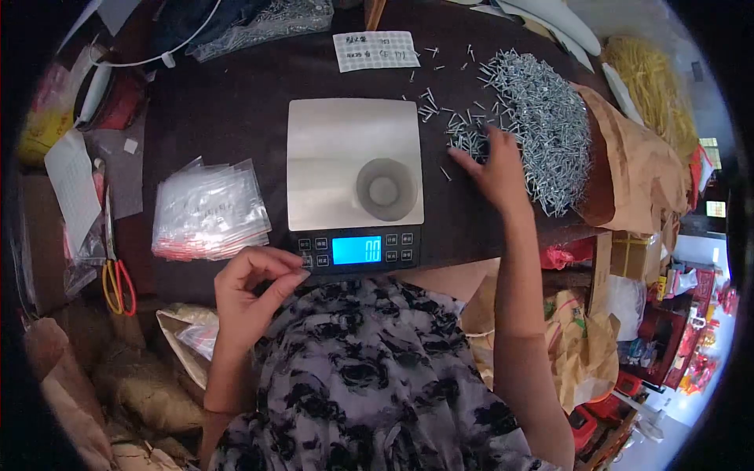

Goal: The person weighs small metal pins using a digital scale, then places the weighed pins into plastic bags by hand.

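Observation:
My right hand (501, 173) reaches into the edge of a large heap of small silver screws (546, 118), thumb and fingers apart, fingertips among a smaller cluster of them. My left hand (255, 286) is curled at the front left corner of a digital scale (322, 173), thumb and forefinger pinched close together; whether something small is between the tips I cannot make out. On the scale's metal plate stands a small round translucent cup (385, 191). The lit blue display (356, 250) reads 0.0. Left of the scale lies a stack of clear zip bags (208, 208) with red edges.
A handwritten label sheet (375, 51) lies behind the scale, near loose screws. Scissors (118, 282) with orange and yellow handles are at the left edge. Brown paper (632, 161) lies beside the heap on the right. A bag of metal parts (263, 30) sits at the back.

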The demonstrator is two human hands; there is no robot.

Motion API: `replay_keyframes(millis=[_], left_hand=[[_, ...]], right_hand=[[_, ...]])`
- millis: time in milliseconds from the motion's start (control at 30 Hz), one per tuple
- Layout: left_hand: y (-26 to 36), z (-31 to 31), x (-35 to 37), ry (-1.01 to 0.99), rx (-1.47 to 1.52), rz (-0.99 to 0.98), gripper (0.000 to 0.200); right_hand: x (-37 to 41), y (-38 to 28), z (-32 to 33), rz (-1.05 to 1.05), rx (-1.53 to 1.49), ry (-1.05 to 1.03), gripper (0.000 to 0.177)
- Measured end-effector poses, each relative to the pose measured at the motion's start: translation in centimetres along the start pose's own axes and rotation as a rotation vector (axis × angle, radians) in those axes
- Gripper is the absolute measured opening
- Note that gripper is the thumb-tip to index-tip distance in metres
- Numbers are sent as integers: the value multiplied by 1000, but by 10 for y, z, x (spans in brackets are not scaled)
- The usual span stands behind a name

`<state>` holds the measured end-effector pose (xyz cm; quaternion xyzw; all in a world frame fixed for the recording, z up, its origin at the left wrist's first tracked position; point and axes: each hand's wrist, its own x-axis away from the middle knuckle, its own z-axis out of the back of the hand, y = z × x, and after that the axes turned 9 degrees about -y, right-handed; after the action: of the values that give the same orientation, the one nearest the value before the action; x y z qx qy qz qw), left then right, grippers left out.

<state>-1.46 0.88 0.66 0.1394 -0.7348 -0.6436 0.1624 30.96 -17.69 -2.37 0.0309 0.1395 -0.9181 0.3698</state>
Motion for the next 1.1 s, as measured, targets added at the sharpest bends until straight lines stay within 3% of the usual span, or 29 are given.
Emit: replay_keyframes(millis=[233, 433, 567, 733, 833, 933, 1100], left_hand=[[-4, 2, 0, -2, -1, 24, 13], [-5, 2, 2, -7, -1, 10, 13], [-5, 6, 4, -16, -72, -11, 12], [-4, 7, 3, 14, -24, 34, 13], [-6, 5, 1, -2, -36, 25, 13], [-5, 3, 0, -5, -50, 29, 12], [-3, -1, 1, -5, -43, 39, 12]], right_hand=[[-9, -4, -5, 40, -221, -111, 36], [-13, -4, -1, 54, -269, -75, 24], [-18, 10, -5, 55, -322, -66, 25], [-20, 7, 22, -131, -427, -237, 27], [-19, -1, 35, -130, -537, -282, 24], [-9, -41, 54, -12, -778, -325, 23], [6, -95, 58, 339, -664, -379, 22]])
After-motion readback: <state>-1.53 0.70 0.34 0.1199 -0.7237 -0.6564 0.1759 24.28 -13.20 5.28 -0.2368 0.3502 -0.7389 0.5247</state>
